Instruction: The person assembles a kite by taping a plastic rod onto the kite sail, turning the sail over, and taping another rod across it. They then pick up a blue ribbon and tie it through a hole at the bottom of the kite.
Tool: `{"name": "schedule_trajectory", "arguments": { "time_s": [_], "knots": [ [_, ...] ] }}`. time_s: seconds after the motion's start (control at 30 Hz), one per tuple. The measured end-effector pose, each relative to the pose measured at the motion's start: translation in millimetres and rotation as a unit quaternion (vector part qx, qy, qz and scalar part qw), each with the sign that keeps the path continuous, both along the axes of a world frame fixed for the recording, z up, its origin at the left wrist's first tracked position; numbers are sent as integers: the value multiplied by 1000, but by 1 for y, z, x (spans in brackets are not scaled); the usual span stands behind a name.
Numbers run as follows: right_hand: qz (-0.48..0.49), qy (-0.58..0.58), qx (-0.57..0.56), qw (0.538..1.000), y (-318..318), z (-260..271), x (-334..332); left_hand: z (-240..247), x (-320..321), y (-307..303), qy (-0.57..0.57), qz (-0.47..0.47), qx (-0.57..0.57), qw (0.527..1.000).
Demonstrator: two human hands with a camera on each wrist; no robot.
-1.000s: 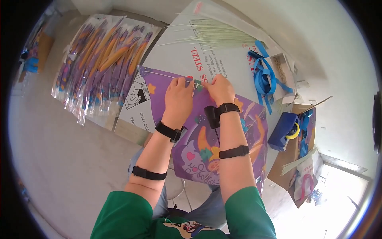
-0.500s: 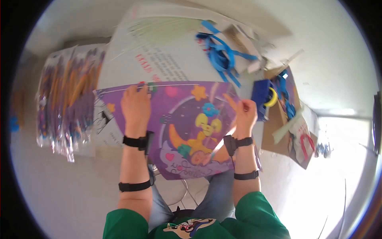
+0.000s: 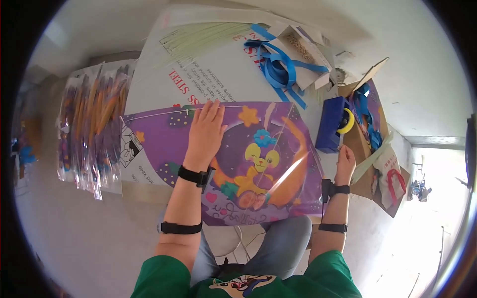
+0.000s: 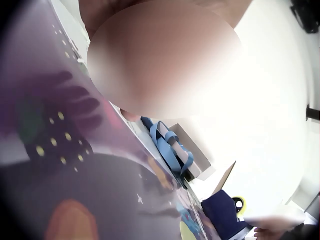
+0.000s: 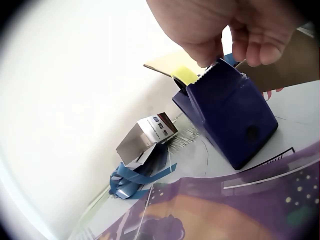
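A purple printed sheet [image 3: 164, 134] lies across the table before the person, with a thin white rod [image 3: 149, 114] along its upper edge. The left hand [image 3: 206, 134] rests flat on the sheet near that edge, fingers extended; in the left wrist view the hand [image 4: 160, 55] is above the glossy sheet [image 4: 100, 135]. At the blue tape dispenser [image 3: 330, 124], the right hand [image 3: 345, 166] is at the near end. The right wrist view shows thumb and finger of that hand [image 5: 225, 25] pinching at the serrated edge of the dispenser [image 5: 235, 120]; the clear tape is hardly visible.
Blue ribbon [image 3: 276, 69] lies beside a small open box [image 3: 303, 54] at the back. Thin pale sticks [image 3: 203, 42] are behind the sheet. Bagged printed pieces [image 3: 94, 124] lie left; a cardboard carton [image 3: 360, 144] stands right.
The right hand has left the sheet's upper edge and moved right to the tape dispenser. Along that edge the left hand has shifted right, its fingers straighter. The sheet looks turned and the view has swung.
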State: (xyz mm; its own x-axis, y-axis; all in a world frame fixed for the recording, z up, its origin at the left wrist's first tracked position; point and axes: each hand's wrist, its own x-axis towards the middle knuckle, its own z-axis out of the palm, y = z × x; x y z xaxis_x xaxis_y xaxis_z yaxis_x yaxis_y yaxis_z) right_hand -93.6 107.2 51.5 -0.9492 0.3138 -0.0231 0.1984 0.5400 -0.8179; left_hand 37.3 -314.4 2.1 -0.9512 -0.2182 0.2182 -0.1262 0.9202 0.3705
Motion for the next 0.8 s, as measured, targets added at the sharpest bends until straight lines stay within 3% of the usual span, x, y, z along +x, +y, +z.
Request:
{"name": "schedule_trajectory", "arguments": {
  "time_s": [0.23,0.4,0.8],
  "knots": [
    [8,0,-103,995,-9,5,3,-7,-5,6,-28,-12,-21,999],
    [-40,-28,-268,962,-9,7,1,-10,-6,8,-45,0,-27,999],
    [-86,14,-386,918,-20,12,15,-9,-9,8,-65,-14,-38,997]
  ]
}}
